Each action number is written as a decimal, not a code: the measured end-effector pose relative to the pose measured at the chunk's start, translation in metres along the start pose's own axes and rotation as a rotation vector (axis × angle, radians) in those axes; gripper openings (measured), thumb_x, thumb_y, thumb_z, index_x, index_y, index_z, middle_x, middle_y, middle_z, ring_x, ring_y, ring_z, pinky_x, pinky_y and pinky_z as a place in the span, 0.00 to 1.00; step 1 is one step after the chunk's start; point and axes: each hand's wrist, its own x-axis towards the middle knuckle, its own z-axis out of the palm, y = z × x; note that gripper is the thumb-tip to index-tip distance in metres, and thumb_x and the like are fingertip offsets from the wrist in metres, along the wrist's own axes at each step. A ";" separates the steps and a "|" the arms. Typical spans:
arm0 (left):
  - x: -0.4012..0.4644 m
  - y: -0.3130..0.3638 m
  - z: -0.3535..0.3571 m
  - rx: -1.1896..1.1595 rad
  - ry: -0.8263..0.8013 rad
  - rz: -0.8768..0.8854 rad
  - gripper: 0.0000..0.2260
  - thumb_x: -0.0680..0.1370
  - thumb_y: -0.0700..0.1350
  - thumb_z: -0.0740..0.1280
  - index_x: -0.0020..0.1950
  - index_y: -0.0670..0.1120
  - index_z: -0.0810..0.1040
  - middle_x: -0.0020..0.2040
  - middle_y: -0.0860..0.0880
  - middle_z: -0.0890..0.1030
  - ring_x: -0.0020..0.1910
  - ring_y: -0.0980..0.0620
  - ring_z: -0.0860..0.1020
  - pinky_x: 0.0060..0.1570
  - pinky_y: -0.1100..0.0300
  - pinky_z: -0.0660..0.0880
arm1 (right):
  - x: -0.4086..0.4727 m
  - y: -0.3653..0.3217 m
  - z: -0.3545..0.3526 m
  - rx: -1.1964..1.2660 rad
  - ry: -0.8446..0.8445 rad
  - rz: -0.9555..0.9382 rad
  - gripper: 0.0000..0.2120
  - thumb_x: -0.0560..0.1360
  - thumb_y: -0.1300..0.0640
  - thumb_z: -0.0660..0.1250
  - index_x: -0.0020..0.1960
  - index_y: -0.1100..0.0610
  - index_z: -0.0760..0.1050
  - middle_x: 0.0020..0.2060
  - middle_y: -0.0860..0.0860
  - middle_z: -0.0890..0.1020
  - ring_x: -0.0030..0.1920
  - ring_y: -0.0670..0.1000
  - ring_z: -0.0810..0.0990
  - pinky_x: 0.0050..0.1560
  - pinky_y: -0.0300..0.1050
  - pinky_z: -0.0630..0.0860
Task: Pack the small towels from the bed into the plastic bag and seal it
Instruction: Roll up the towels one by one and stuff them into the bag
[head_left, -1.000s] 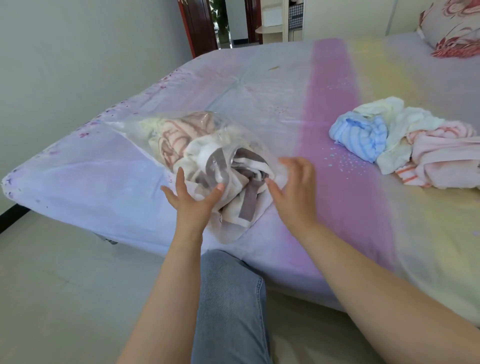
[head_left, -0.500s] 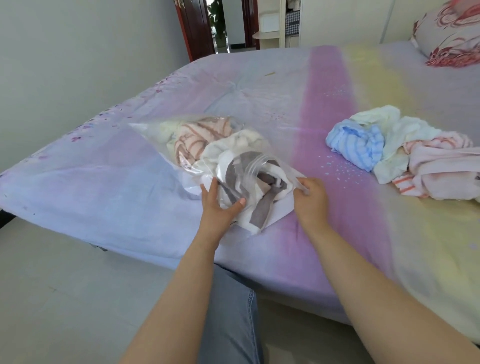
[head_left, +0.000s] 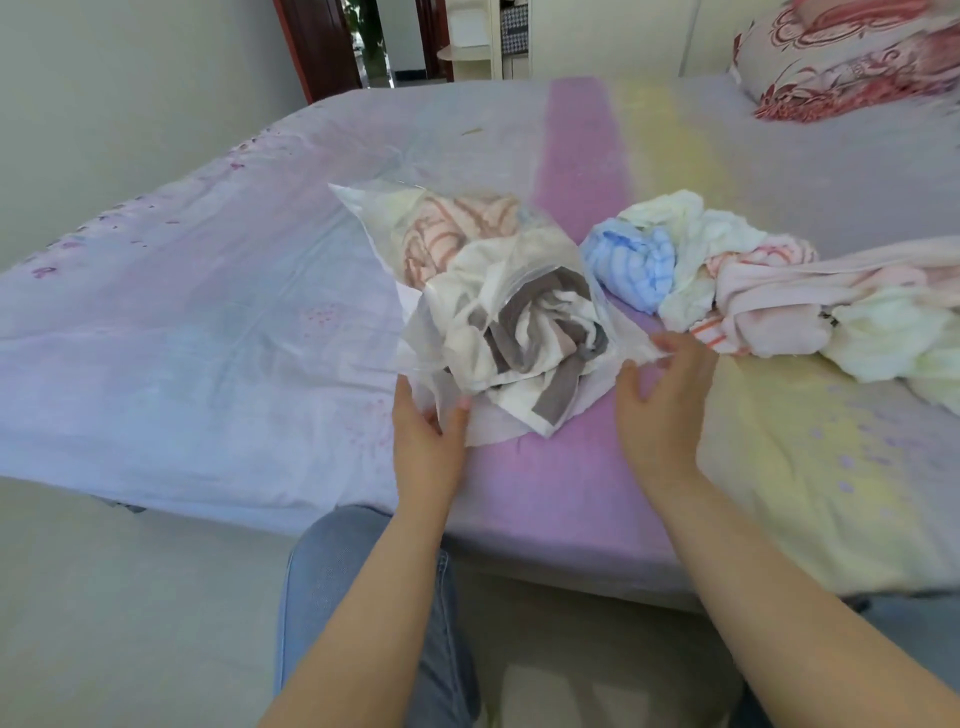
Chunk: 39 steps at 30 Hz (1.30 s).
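A clear plastic bag (head_left: 384, 228) lies on the bed (head_left: 208, 332), its mouth facing me. Inside it are a pink-striped towel (head_left: 457, 234) and a white towel with grey stripes (head_left: 535, 353) that spills out of the mouth. My left hand (head_left: 426, 441) pinches the bag's near-left mouth edge. My right hand (head_left: 665, 400) grips the mouth's right corner with its fingertips. A heap of loose towels sits to the right: a blue one (head_left: 631, 267), a white one (head_left: 691, 228), a pink one (head_left: 779, 301), a pale green one (head_left: 893, 338).
A red-patterned pillow (head_left: 852, 67) lies at the bed's far right. A doorway (head_left: 374, 41) and shelf stand beyond the bed. My knee in jeans (head_left: 358, 597) is against the bed's near edge, over a pale floor.
The bag has slid right, close to the towel heap. Both hands moved with it and now hold its mouth edges farther apart.
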 end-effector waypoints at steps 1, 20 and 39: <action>0.000 0.002 -0.004 0.033 0.056 -0.072 0.24 0.79 0.56 0.63 0.71 0.45 0.67 0.68 0.46 0.75 0.62 0.46 0.77 0.61 0.53 0.72 | -0.012 -0.005 0.003 0.013 -0.078 -0.046 0.14 0.75 0.59 0.64 0.60 0.57 0.70 0.54 0.54 0.75 0.52 0.55 0.76 0.53 0.50 0.74; 0.021 0.028 -0.022 0.125 -0.306 -0.044 0.15 0.81 0.48 0.60 0.48 0.38 0.78 0.40 0.41 0.83 0.34 0.49 0.80 0.39 0.53 0.80 | 0.006 -0.054 0.098 0.005 -0.701 0.115 0.39 0.76 0.58 0.62 0.77 0.41 0.42 0.50 0.50 0.77 0.43 0.51 0.78 0.48 0.47 0.76; 0.030 0.030 -0.037 -0.352 -0.275 -0.043 0.09 0.82 0.47 0.61 0.50 0.47 0.81 0.50 0.45 0.85 0.50 0.55 0.84 0.47 0.57 0.82 | 0.086 -0.102 0.195 -0.490 -1.084 -0.178 0.25 0.82 0.51 0.50 0.78 0.45 0.49 0.78 0.46 0.50 0.76 0.55 0.54 0.73 0.53 0.60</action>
